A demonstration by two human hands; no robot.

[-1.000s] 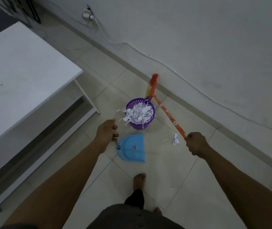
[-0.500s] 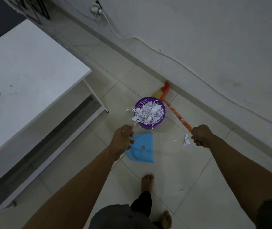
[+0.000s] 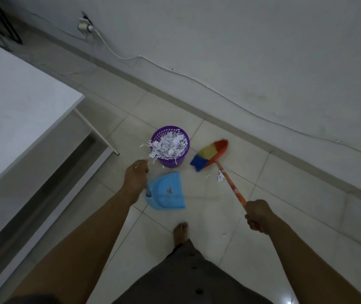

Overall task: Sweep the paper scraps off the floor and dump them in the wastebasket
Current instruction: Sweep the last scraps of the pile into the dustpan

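Fingers of the right hand (image 3: 257, 215) are wrapped tight round the low end of the broom (image 3: 230, 185); the left hand (image 3: 136, 176) has its fingers curled on the upright handle of the dustpan (image 3: 167, 193).

Key relation: the broom's long axis runs diagonally from the right hand up and left to the bristle head (image 3: 210, 155), which sits just beside the wastebasket (image 3: 170, 162). The remaining paper scraps (image 3: 220, 177) lie on the floor (image 3: 208, 216) against the shaft, below the head, with the dustpan well to their left. Judgement: the head must come round behind the scraps and stroke left toward the pan. The right hand is the nearer one.

Materials:
- Wastebasket: purple perforated plastic, heaped with shredded white paper.
- Dustpan: smooth blue plastic.
- Bristles: banded blue, yellow, red.
- Floor: glossy pale tile.
- Scraps: light, crumpled.
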